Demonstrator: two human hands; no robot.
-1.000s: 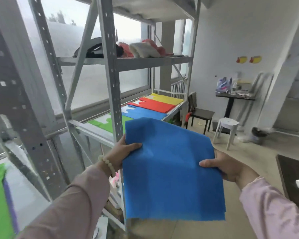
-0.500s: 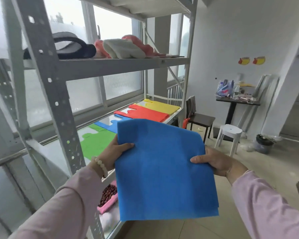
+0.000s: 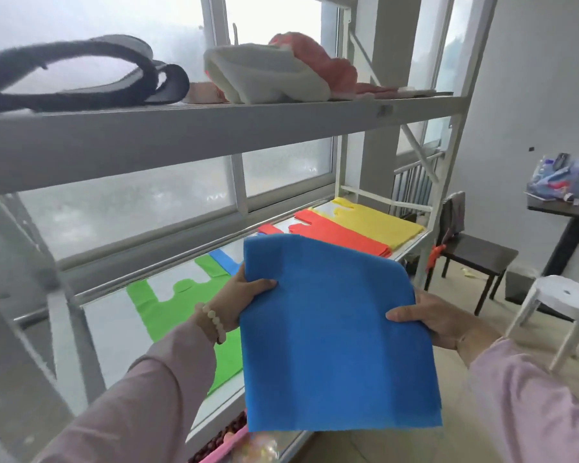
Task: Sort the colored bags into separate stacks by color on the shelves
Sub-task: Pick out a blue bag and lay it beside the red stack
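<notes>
Both hands hold a flat blue non-woven fabric bag (image 3: 335, 332) in the air just in front of the front edge of the white middle shelf board (image 3: 114, 315). The left hand (image 3: 244, 295) pinches the bag's left edge with the thumb on top and the fingers tucked beneath. The right hand (image 3: 438, 320) grips the right edge the same way (its lower fingers are mostly hidden by the cloth). The grip matches that of half a second ago, but the bag's far right corner now curls downward. The view has also drawn closer to the rack, so the perforated upright no longer stands before the shelf.

Four colours lie in a row on the board. A bright green handled bag (image 3: 168, 295) is toward the left end. A blue stack (image 3: 226, 260) peeks out behind the held bag. Next to it is a red-orange stack (image 3: 335, 233), and a yellow stack (image 3: 378, 222) is at the right end.

On the grey upper shelf (image 3: 214, 128) rest a coiled black strap (image 3: 81, 75), a folded white cloth (image 3: 264, 75) and what looks like a pink fabric bundle (image 3: 318, 58), blurred. A white bead bracelet (image 3: 214, 320) circles the left wrist.
</notes>
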